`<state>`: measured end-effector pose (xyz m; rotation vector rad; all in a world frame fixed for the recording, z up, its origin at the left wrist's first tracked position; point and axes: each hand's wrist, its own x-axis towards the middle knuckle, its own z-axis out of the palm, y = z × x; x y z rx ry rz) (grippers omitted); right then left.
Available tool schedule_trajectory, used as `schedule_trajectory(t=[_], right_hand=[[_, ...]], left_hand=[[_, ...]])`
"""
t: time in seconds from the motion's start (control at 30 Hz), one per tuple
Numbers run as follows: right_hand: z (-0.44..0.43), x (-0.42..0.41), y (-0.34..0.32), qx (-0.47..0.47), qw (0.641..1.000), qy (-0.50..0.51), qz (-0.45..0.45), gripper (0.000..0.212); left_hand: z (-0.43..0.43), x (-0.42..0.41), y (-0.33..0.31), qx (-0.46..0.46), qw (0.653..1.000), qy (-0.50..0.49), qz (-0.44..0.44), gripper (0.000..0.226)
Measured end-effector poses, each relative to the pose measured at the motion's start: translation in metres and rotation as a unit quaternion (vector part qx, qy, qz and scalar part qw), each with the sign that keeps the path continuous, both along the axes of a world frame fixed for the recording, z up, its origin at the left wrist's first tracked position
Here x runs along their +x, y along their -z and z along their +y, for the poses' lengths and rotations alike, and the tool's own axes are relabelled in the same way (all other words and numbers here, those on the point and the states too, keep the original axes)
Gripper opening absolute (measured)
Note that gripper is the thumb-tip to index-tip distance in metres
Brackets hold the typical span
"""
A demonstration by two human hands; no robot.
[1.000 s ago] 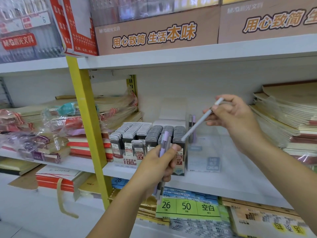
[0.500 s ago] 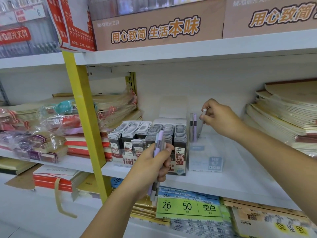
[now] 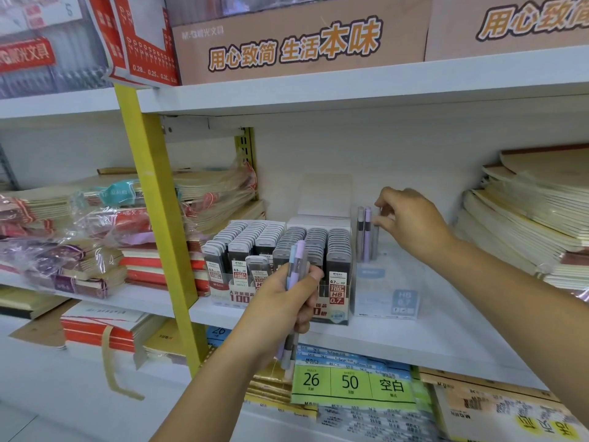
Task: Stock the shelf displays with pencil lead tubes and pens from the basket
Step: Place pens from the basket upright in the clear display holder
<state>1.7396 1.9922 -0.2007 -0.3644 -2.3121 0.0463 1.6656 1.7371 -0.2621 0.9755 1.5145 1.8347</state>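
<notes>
My left hand [image 3: 280, 301] is shut on a bundle of pens [image 3: 298, 260], lilac and pale blue, held upright in front of the lead tube display [image 3: 280, 247]. That display holds several rows of dark tubes marked 0.5 and 0.7. To its right stands a clear display box [image 3: 385, 298], with a grey and a lilac pen [image 3: 367, 237] upright at its back left corner. My right hand [image 3: 411, 218] reaches over the box, thumb and forefinger pinched at the top of a third, pale pen [image 3: 376, 239] standing beside those two.
A yellow upright post [image 3: 159, 218] divides the white shelf [image 3: 414, 339]. Wrapped notebooks [image 3: 79, 224] lie left of it and a tall stack of cream notebooks [image 3: 526, 218] fills the right. Brown cartons [image 3: 296, 43] sit on the shelf above, paper packs [image 3: 350, 382] below.
My right hand carried a pale pen from mid-air down into the clear box and lowered it beside the two standing pens. My left hand stayed put with its bundle.
</notes>
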Motion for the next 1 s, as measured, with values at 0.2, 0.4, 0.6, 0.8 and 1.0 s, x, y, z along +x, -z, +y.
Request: schedule_trajectory(t=[0.2,0.4,0.6,0.8,1.0], right_hand=[[-0.006,0.014,-0.003,-0.006,0.999,0.036,-0.021,0.03],[-0.081,0.053,-0.012,-0.249,0.952,-0.173,0.034,0.011],[-0.107,0.063,-0.008,-0.374,0.88,-0.286,-0.057,0.015],[-0.091,0.067,-0.014,-0.478,0.832,-0.267,0.09,0.01],[-0.084,0.08,-0.009,-0.548,0.77,-0.305,0.115,0.013]], left_hand=[[-0.002,0.002,-0.002,0.023,0.999,0.043,-0.02,0.023],[0.002,0.015,-0.012,0.044,0.993,0.111,-0.024,0.024],[0.009,0.033,-0.016,0.019,0.993,0.114,0.015,0.015],[0.001,0.029,-0.013,0.018,0.992,0.12,-0.028,0.021],[-0.006,0.014,-0.008,0.068,0.99,0.084,-0.084,0.014]])
